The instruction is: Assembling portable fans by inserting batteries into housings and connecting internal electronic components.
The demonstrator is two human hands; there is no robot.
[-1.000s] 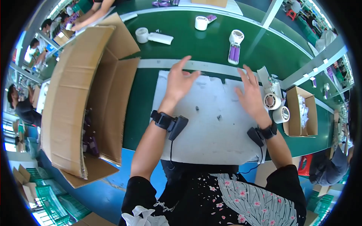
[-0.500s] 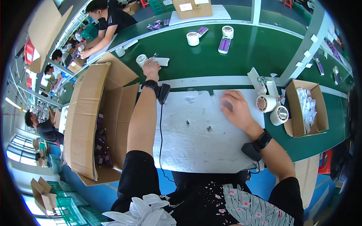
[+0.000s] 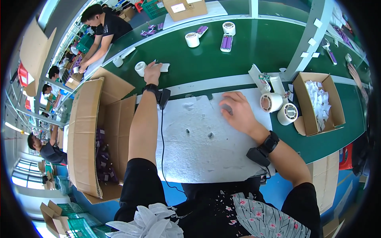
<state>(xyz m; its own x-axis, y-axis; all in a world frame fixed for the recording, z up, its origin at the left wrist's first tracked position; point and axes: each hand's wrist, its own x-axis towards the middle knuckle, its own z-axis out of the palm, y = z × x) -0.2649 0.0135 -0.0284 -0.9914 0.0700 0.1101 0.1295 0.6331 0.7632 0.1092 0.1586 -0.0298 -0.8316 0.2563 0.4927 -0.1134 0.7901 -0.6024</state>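
My left hand (image 3: pixel 151 74) reaches forward onto the green bench, its fingers closed on a white handheld fan (image 3: pixel 140 68). The fan's round grille head shows left of my fingers and its pale handle (image 3: pixel 165 68) to the right; my hand hides the part between. Over the right of the white foam mat (image 3: pixel 182 146), my right hand (image 3: pixel 241 115) is open and holds nothing, fingers loosely bent and thumb apart. To its right, two white fan heads (image 3: pixel 271 102) (image 3: pixel 287 114) rest beside opened handle shells (image 3: pixel 260 78) with a circuit board showing.
At left, an open carton (image 3: pixel 85 135) holds purple battery packs (image 3: pixel 104 160). A smaller box (image 3: pixel 337 103) at right contains white paper pieces. Farther back lie fans with purple cells (image 3: pixel 192 39) (image 3: pixel 226 41). A metal post (image 3: pixel 311 35) rises at right; a co-worker (image 3: pixel 105 31) works at far left.
The whole view has shifted, so most things appear farther left. My left hand stays at the fan, and my right hand stays over the mat.
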